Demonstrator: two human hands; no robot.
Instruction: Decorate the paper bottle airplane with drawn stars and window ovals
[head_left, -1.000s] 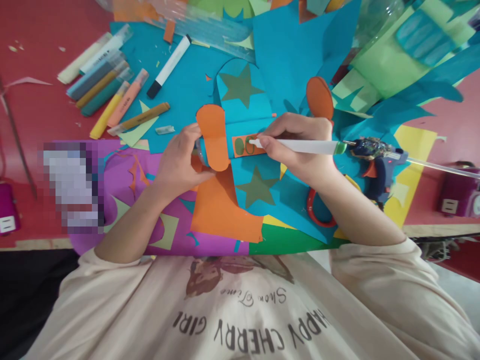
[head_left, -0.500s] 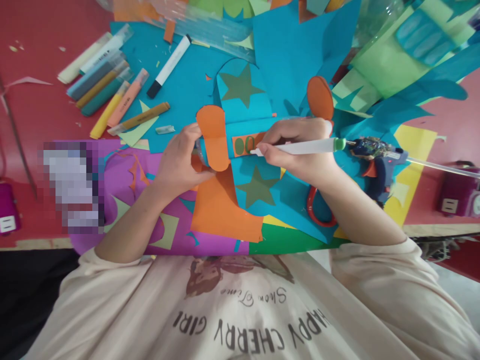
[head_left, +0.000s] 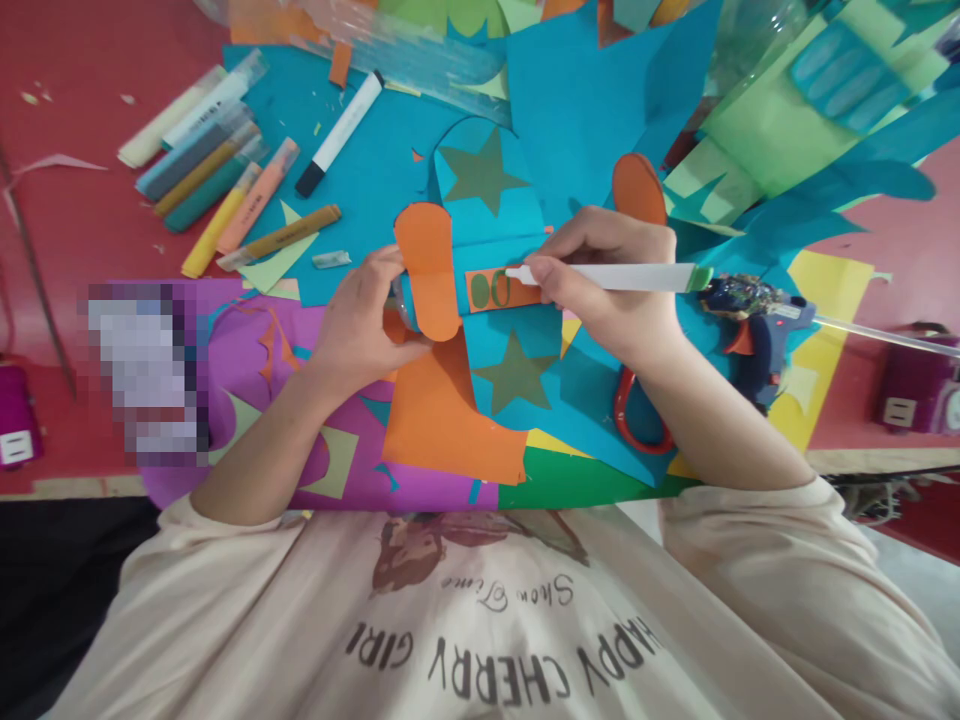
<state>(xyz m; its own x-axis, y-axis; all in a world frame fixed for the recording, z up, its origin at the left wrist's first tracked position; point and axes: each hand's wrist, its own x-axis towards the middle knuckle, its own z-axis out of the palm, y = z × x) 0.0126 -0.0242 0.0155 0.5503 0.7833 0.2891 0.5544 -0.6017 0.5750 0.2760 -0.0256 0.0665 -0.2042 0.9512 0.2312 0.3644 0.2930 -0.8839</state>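
My left hand [head_left: 367, 318] grips the nose end of a blue paper-covered model plane [head_left: 495, 240], beside its orange propeller [head_left: 426, 272]. Grey-green stars [head_left: 516, 372] mark both wings. Pinched in my right hand [head_left: 619, 275] is a white marker pen [head_left: 630, 277] with a green end, lying nearly level. Its tip touches or hovers just over an orange paper strip [head_left: 525, 290] on the body; I cannot tell which. The strip carries one filled green oval and one oval outline. My right fingers cover the strip's right end. Beyond this hand rises an orange tail piece [head_left: 639, 188].
Several markers [head_left: 217, 160] lie at upper left, near a black-and-white marker [head_left: 341, 133]. Red-handled scissors [head_left: 622, 415] and a glue gun [head_left: 769, 345] are at right. Orange card [head_left: 450, 420] and purple paper [head_left: 262, 400] with scraps lie in front. A blurred-out object [head_left: 150, 370] is at left.
My right hand and the marker have shifted slightly up and right, with the tip now at the second oval's upper right. The left hand keeps its grip on the plane.
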